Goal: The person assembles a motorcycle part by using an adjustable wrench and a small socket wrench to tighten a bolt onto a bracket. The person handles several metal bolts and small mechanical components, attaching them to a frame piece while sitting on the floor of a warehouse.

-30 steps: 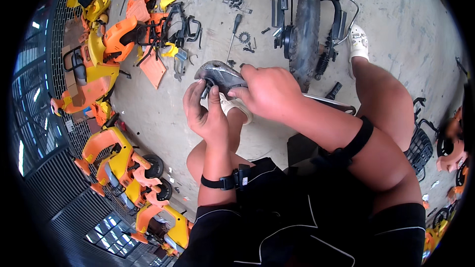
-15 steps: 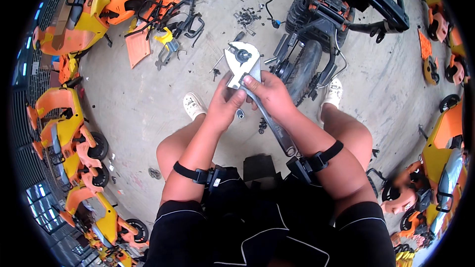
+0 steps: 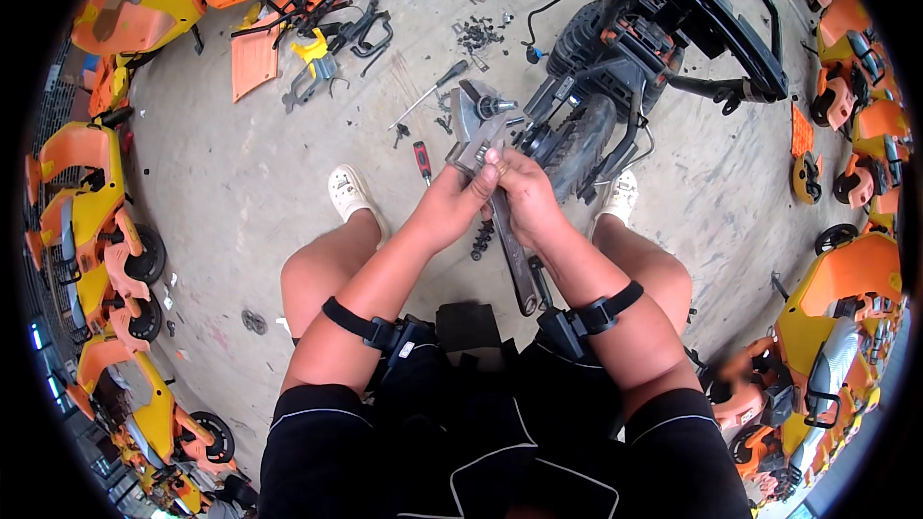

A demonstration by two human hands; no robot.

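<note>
A large grey adjustable wrench (image 3: pixel 515 255) is held in front of me with its jaws pointing away and its handle running back toward my right knee. My left hand (image 3: pixel 452 200) is closed around the head end, thumb near the adjusting screw. My right hand (image 3: pixel 529 197) grips the wrench just below the head, its thumb meeting the left one. A dark round metal part (image 3: pixel 490 106) shows at the jaws; whether they clamp it I cannot tell. Beneath on the floor lie a red-and-black screwdriver (image 3: pixel 422 161), a black-handled screwdriver (image 3: pixel 450 75) and a dark ribbed part (image 3: pixel 483 238).
A partly stripped black vehicle frame with a tyre (image 3: pixel 585 139) stands ahead to the right. Loose screws (image 3: pixel 478 36) and orange panels (image 3: pixel 255 62) lie ahead on the concrete floor (image 3: pixel 231 221). Yellow-and-orange scooters (image 3: pixel 91 240) line both sides.
The wrench head has turned in my hands, its broad pale face now tilted away and darker. The view has shifted slightly, and the red-and-black screwdriver has come into sight.
</note>
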